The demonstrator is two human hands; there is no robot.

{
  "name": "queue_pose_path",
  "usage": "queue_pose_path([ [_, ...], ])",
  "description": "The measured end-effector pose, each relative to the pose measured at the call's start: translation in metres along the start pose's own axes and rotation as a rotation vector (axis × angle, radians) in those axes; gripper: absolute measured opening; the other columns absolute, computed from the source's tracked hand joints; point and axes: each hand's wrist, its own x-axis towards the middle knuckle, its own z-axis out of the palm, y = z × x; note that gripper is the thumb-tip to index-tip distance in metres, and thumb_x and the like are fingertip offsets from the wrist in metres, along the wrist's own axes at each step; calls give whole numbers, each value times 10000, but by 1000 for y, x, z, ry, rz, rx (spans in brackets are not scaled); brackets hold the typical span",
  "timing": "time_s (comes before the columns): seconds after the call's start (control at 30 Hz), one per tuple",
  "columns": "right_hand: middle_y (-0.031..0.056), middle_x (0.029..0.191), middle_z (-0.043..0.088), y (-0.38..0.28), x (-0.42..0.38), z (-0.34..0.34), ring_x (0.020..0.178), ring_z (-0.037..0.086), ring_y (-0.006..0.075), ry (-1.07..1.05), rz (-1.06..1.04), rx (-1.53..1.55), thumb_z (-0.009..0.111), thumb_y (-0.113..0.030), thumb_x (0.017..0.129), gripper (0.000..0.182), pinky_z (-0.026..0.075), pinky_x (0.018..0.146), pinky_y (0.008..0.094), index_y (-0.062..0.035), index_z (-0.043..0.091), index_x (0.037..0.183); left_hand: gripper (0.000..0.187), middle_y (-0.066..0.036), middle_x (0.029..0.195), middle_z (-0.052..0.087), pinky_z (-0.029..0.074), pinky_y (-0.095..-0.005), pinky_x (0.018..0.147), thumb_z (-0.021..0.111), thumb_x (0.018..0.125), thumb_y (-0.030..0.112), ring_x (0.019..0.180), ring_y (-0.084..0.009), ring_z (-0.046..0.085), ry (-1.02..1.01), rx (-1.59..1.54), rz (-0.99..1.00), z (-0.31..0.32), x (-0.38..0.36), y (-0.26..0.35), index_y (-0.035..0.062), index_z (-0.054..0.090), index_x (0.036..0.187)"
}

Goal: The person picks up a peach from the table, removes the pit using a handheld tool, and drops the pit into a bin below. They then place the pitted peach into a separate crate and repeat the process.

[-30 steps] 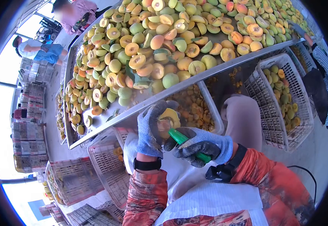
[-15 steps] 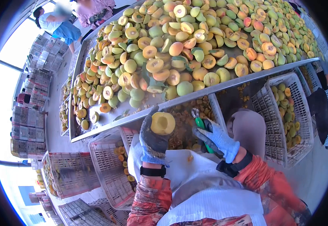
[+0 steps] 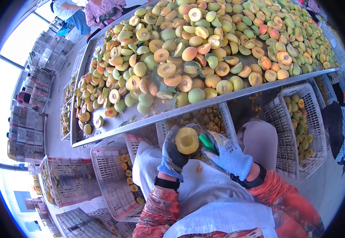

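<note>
My left hand [image 3: 172, 157], in a dark-palmed blue work glove, is closed around a yellow peach half [image 3: 187, 141], whose cut face with a hollow turns up towards me. My right hand [image 3: 231, 155], gloved the same way, grips a green-handled pitting tool [image 3: 206, 141]. Its thin curved metal end reaches the right edge of the peach half. Both hands are close together above my white apron [image 3: 198, 190], just in front of the metal table's edge [image 3: 160, 118].
Halved peaches [image 3: 204, 51] heap the metal table. Below its edge sits a crate of dark scraps [image 3: 228, 119]. Crates of peach halves stand at my left [image 3: 115, 190] and right [image 3: 317, 123]. Further crates are stacked far left [image 3: 25, 131]. Other people [image 3: 75, 16] are near the table's far corner.
My left hand has moved right and slightly down with the peach half. The tool in my right hand has come up against the fruit; before, they were apart. The view has shifted slightly.
</note>
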Motion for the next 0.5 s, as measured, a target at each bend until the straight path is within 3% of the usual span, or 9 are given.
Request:
queue_pose_path([
  [0.07,196,981,589,-7,-4,5,749,625,368,-58,37,-41,630,-278,795,438,503,653,436,-44,492,1139,486,-158,1157,572,482,-403,881,433,934,356,1051,-287,561,-70,-421,-123,0,7,9,-42,462,1211],
  [0.13,169,876,593,-13,-5,12,676,632,330,-63,45,-122,645,-261,770,360,500,575,429,-45,496,1017,519,-186,1150,564,463,-440,903,429,926,391,1048,-316,557,-56,-403,-100,10,7,15,-34,461,1222],
  [0.2,160,855,599,-18,-6,17,669,634,324,-33,50,-110,647,-260,768,370,499,563,419,-41,492,1024,553,-214,1144,556,444,-476,925,424,918,427,1045,-346,553,-44,-387,-75,21,5,17,-26,460,1233],
  [0.27,152,834,605,-24,-5,20,662,636,317,-2,51,-99,650,-259,766,381,498,551,409,-38,489,1031,574,-214,1166,541,438,-493,932,427,913,459,1041,-346,552,-42,-730,-126,28,5,15,-3,452,1253],
  [0.33,153,687,613,-29,-4,20,625,621,337,-11,106,-121,697,-232,729,430,478,553,417,-28,483,1041,571,-206,1175,536,444,-493,926,430,912,468,1038,-340,553,-68,-607,-45,28,8,9,7,456,1248],
  [0.5,166,677,608,-36,-12,26,595,619,323,-50,78,-166,678,-265,742,459,472,533,414,-7,478,1064,556,-183,1152,554,467,-480,903,427,915,476,1015,-321,565,-33,-436,81,48,4,8,24,471,1236],
])
